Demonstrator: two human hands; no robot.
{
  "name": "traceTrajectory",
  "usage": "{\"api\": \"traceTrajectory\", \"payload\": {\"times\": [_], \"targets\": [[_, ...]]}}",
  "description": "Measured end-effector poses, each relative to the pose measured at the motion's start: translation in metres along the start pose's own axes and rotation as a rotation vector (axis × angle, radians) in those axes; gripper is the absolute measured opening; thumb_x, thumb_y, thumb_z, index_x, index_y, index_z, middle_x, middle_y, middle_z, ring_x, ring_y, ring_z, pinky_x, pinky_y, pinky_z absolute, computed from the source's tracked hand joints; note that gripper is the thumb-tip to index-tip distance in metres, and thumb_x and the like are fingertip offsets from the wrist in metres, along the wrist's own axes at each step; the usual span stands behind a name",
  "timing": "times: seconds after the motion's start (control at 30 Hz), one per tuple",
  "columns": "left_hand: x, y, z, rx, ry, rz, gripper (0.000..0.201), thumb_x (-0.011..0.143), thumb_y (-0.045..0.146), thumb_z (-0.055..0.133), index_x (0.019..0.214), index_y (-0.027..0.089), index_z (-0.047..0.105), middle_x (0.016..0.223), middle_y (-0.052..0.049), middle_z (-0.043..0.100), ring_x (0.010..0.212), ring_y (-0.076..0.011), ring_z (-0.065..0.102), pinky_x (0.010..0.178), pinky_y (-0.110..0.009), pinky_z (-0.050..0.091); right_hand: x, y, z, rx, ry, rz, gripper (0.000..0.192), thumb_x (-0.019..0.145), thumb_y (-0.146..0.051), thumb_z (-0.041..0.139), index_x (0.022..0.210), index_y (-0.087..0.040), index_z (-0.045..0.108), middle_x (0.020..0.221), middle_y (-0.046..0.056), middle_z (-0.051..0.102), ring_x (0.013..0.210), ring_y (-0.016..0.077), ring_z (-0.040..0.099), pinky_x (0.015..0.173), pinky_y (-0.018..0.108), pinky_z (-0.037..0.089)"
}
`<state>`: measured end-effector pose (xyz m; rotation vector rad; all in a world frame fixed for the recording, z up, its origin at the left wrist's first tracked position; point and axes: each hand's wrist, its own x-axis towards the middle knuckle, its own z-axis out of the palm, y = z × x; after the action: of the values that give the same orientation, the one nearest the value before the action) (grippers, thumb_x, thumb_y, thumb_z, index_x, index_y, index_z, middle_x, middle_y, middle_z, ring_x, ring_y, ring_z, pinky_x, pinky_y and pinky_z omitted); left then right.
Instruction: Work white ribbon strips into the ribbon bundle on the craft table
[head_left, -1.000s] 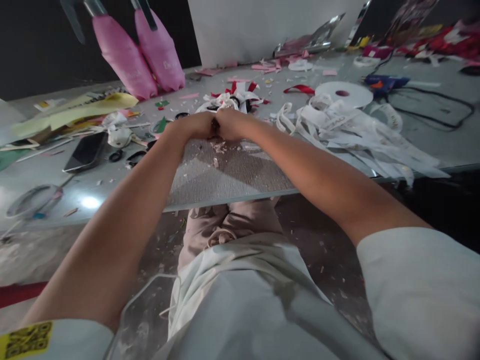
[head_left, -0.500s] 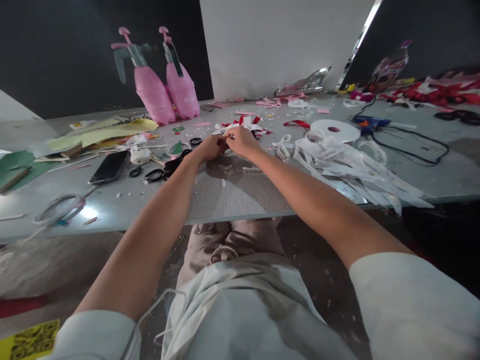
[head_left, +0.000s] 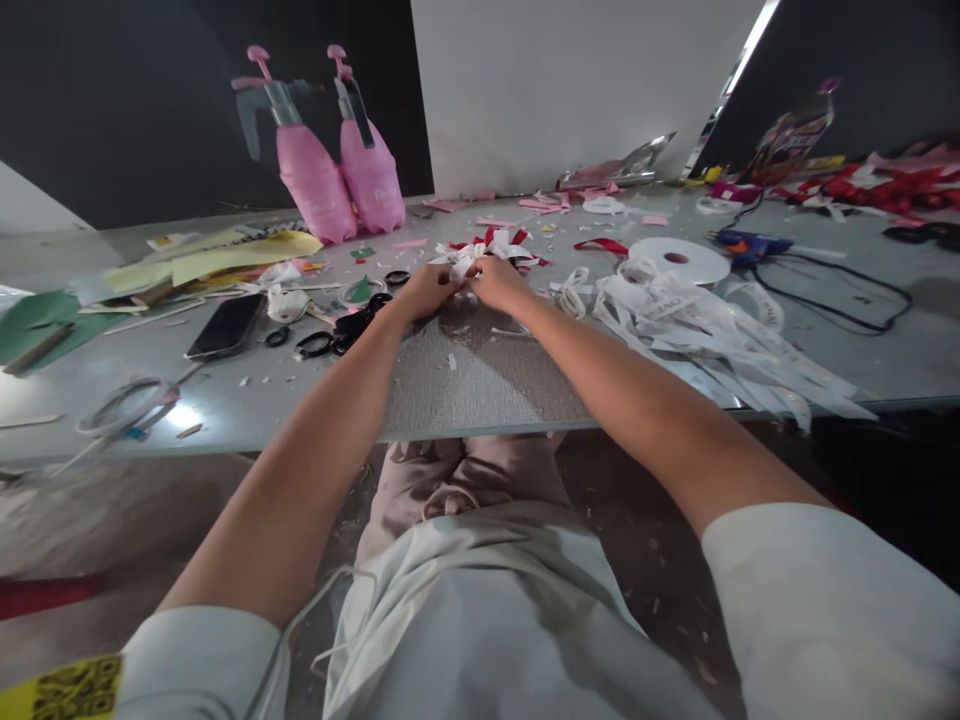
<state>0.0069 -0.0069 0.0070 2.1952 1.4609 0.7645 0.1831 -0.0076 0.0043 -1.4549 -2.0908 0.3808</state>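
My left hand point(head_left: 430, 290) and my right hand point(head_left: 497, 281) meet near the middle of the table, fingertips almost together. Both are closed, pinching a short piece of white ribbon point(head_left: 463, 266) between them. Just behind them lies a heap of red and white ribbon pieces point(head_left: 491, 243). Beside my left hand are black-handled scissors point(head_left: 352, 325), partly hidden by my forearm. To the right of my right hand lies a small coil of white ribbon point(head_left: 574, 292), close to a loose pile of printed white ribbon strips point(head_left: 701, 325).
Two pink spray bottles point(head_left: 315, 185) stand at the back left. A phone point(head_left: 226, 325) lies left of the scissors. On the right are a white ribbon spool point(head_left: 690, 262) and a blue glue gun point(head_left: 750, 245) with a black cord. Scraps litter the table point(head_left: 465, 390).
My fingers have shifted slightly, and the white ribbon piece between them shows more plainly now. The whole view has moved a little; the things on the table stay in place.
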Motion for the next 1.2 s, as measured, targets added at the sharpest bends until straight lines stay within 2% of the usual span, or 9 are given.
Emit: {"api": "traceTrajectory", "payload": {"times": [0.17, 0.27, 0.37, 0.47, 0.67, 0.87, 1.2], "targets": [[0.0, 0.001, 0.002, -0.019, 0.014, -0.03, 0.015, 0.086, 0.027, 0.059, 0.076, 0.017, 0.065, 0.068, -0.003, 0.058, 0.072, -0.0158, 0.05, 0.068, -0.029, 0.04, 0.002, -0.002, 0.0, -0.044, 0.003, 0.014, 0.021, 0.096, -0.02, 0.054, 0.094, -0.016, 0.075, 0.103, 0.015, 0.076, 0.101, 0.0262, 0.07, 0.088, 0.032, 0.051], [-0.001, 0.002, 0.003, -0.067, 0.056, -0.039, 0.01, 0.085, 0.026, 0.064, 0.09, 0.017, 0.066, 0.073, -0.002, 0.06, 0.074, -0.0157, 0.052, 0.07, -0.028, 0.041, 0.003, -0.002, 0.0, -0.063, -0.002, 0.017, 0.022, 0.096, -0.019, 0.053, 0.091, -0.016, 0.074, 0.103, 0.016, 0.076, 0.102, 0.0266, 0.069, 0.088, 0.032, 0.05], [-0.002, 0.002, 0.004, -0.097, 0.132, -0.071, 0.027, 0.082, 0.024, 0.07, 0.107, 0.019, 0.063, 0.076, -0.001, 0.06, 0.076, -0.016, 0.054, 0.074, -0.029, 0.043, 0.004, -0.002, 0.001, -0.062, -0.006, 0.025, 0.023, 0.096, -0.02, 0.052, 0.09, -0.015, 0.074, 0.102, 0.016, 0.075, 0.101, 0.0268, 0.069, 0.086, 0.032, 0.05], [-0.001, 0.0, 0.003, -0.086, 0.169, -0.086, 0.032, 0.08, 0.025, 0.074, 0.109, 0.019, 0.062, 0.076, -0.001, 0.058, 0.078, -0.0168, 0.054, 0.076, -0.029, 0.044, 0.003, -0.001, 0.001, -0.056, -0.006, 0.019, 0.023, 0.096, -0.02, 0.052, 0.088, -0.015, 0.073, 0.099, 0.016, 0.075, 0.097, 0.0262, 0.069, 0.084, 0.031, 0.049], [0.002, -0.002, 0.003, -0.022, 0.078, -0.058, 0.015, 0.083, 0.028, 0.069, 0.093, 0.017, 0.067, 0.075, -0.003, 0.059, 0.076, -0.0167, 0.052, 0.074, -0.03, 0.042, 0.003, -0.001, 0.001, -0.059, -0.027, -0.009, 0.021, 0.095, -0.018, 0.054, 0.094, -0.014, 0.075, 0.104, 0.015, 0.076, 0.098, 0.0238, 0.068, 0.083, 0.029, 0.047], [0.003, -0.006, 0.004, 0.033, 0.018, -0.021, 0.019, 0.083, 0.03, 0.064, 0.092, 0.016, 0.073, 0.082, -0.007, 0.067, 0.079, -0.0182, 0.057, 0.076, -0.031, 0.044, 0.001, -0.003, -0.001, -0.053, -0.079, -0.032, 0.022, 0.095, -0.017, 0.056, 0.096, -0.014, 0.077, 0.103, 0.014, 0.076, 0.097, 0.0221, 0.068, 0.084, 0.028, 0.047], [0.006, -0.012, 0.003, -0.038, -0.039, -0.053, 0.017, 0.078, 0.024, 0.065, 0.089, 0.015, 0.075, 0.075, -0.005, 0.067, 0.074, -0.0168, 0.055, 0.074, -0.03, 0.043, 0.0, -0.002, -0.002, -0.062, -0.126, -0.052, 0.021, 0.095, -0.018, 0.058, 0.096, -0.013, 0.079, 0.098, 0.015, 0.077, 0.097, 0.0236, 0.069, 0.086, 0.03, 0.049]]}}
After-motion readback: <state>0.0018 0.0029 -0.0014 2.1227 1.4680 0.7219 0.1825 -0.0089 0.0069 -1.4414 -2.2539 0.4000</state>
